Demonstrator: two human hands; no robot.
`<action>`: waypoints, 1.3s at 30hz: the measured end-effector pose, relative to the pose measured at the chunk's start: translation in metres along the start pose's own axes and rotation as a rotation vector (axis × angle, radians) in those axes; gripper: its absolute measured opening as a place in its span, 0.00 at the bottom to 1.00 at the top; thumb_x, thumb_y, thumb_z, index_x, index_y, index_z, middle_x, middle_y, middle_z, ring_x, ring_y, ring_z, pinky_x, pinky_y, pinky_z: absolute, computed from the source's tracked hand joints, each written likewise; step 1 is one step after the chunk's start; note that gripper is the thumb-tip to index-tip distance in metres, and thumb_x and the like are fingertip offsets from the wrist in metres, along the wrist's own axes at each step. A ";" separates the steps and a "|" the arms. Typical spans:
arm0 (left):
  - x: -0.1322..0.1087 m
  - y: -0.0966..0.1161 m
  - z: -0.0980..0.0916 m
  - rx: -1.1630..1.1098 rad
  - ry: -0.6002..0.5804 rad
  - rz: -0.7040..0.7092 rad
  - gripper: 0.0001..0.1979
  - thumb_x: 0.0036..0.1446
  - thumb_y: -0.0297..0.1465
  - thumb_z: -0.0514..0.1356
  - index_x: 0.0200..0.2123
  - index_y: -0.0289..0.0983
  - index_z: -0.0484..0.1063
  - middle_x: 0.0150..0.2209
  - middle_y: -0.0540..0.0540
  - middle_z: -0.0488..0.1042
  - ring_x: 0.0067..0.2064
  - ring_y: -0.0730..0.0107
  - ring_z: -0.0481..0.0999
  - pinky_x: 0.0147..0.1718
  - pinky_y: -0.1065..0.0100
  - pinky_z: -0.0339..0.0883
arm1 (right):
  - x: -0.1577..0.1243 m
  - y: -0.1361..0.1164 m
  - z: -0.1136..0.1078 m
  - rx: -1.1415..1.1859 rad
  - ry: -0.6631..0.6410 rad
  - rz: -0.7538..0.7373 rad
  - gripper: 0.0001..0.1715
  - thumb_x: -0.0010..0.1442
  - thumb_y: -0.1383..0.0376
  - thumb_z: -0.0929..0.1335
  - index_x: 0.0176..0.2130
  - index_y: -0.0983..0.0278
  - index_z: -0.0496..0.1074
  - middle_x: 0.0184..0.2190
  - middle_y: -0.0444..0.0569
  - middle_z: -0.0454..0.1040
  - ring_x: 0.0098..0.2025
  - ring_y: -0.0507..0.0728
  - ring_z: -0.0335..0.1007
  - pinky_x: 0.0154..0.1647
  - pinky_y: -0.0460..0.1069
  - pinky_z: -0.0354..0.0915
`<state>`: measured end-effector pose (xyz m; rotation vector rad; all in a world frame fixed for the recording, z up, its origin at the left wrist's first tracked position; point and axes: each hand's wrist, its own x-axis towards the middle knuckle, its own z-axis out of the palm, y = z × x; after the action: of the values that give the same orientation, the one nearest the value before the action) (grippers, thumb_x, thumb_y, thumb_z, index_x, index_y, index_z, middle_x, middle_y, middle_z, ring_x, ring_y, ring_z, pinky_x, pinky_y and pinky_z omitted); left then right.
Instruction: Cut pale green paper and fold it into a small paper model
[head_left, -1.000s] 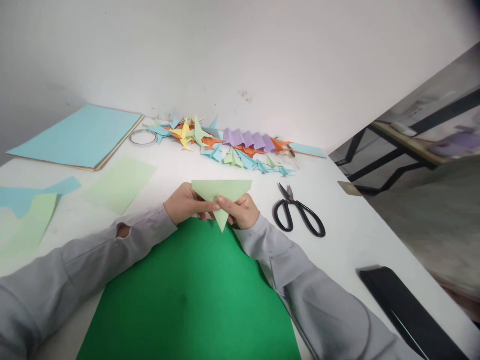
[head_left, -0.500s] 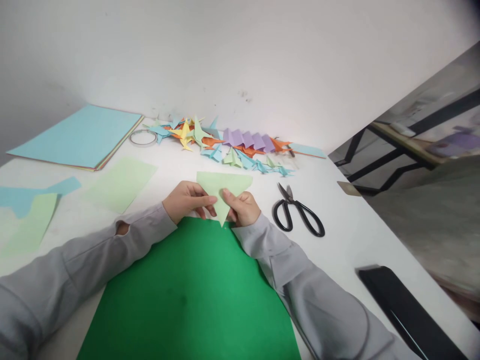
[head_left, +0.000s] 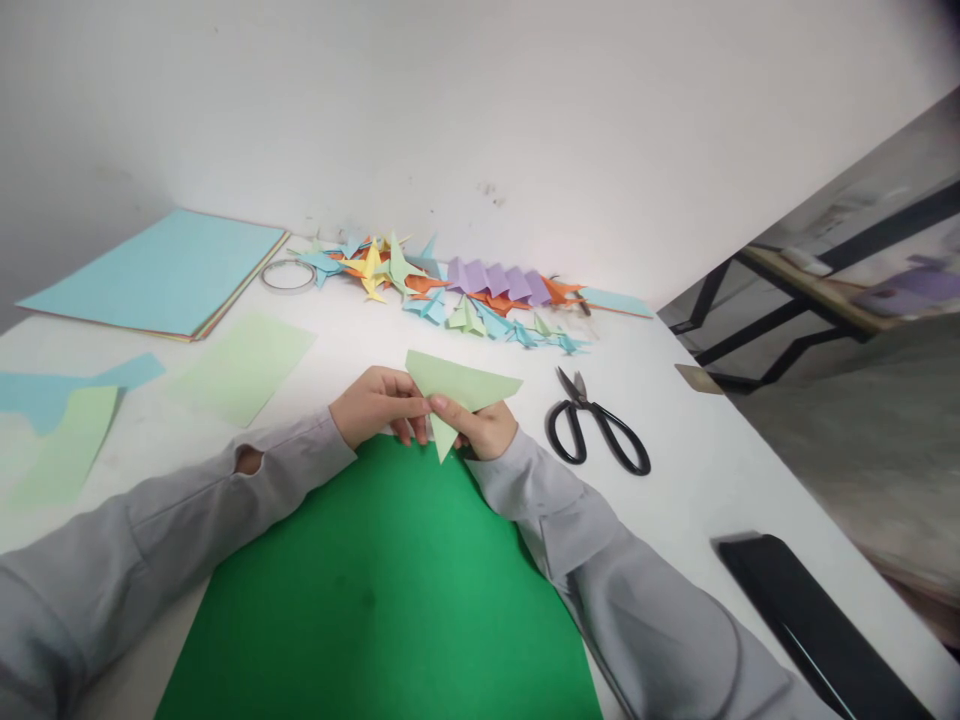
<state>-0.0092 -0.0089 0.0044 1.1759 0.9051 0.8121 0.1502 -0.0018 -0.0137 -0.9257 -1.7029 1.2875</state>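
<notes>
A pale green paper triangle (head_left: 466, 382) is held just above the far edge of a dark green sheet (head_left: 375, 580), its point aimed down toward me. My left hand (head_left: 386, 402) pinches its left side between thumb and fingers. With the thumb on top and the fingers underneath, my right hand (head_left: 484, 425) grips the same triangle. The two thumb tips meet near its middle, and the paper hides part of the right fingers. Black-handled scissors (head_left: 596, 425) lie partly spread to the right of my hands.
Folded paper pieces (head_left: 465, 290) in several colours lie along the wall. A stack of coloured paper (head_left: 165, 270) and a roll of tape (head_left: 289, 275) sit back left. Pale green sheets (head_left: 244, 365) and blue scraps (head_left: 139, 372) lie left. A black flat object (head_left: 810, 610) rests front right.
The paper triangle has turned clockwise, its right corner dropping and shifting right. My right thumb has slid left across it to meet the left thumb.
</notes>
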 end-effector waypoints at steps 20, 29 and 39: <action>0.001 -0.003 0.000 -0.110 0.213 0.125 0.16 0.37 0.37 0.68 0.17 0.33 0.66 0.11 0.53 0.65 0.13 0.81 0.61 0.12 0.77 0.52 | -0.001 0.004 0.005 0.096 0.122 0.211 0.34 0.46 0.40 0.65 0.11 0.65 0.65 0.06 0.43 0.59 0.09 0.46 0.50 0.11 0.45 0.48; 0.004 -0.007 -0.001 -0.105 0.194 0.150 0.15 0.41 0.37 0.66 0.21 0.34 0.65 0.11 0.55 0.64 0.13 0.82 0.60 0.12 0.78 0.52 | -0.004 -0.007 0.009 0.059 0.179 0.187 0.30 0.47 0.43 0.66 0.13 0.65 0.65 0.06 0.40 0.57 0.10 0.45 0.49 0.12 0.44 0.50; 0.003 -0.008 0.000 -0.068 0.200 0.146 0.12 0.44 0.37 0.64 0.21 0.34 0.69 0.15 0.55 0.63 0.17 0.82 0.61 0.14 0.77 0.56 | -0.003 -0.001 0.008 0.095 0.084 0.168 0.29 0.48 0.44 0.66 0.15 0.65 0.66 0.07 0.40 0.60 0.10 0.46 0.50 0.12 0.44 0.49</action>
<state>-0.0074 -0.0078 -0.0039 1.1241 0.9544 1.0855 0.1442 -0.0073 -0.0142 -1.0687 -1.5126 1.4061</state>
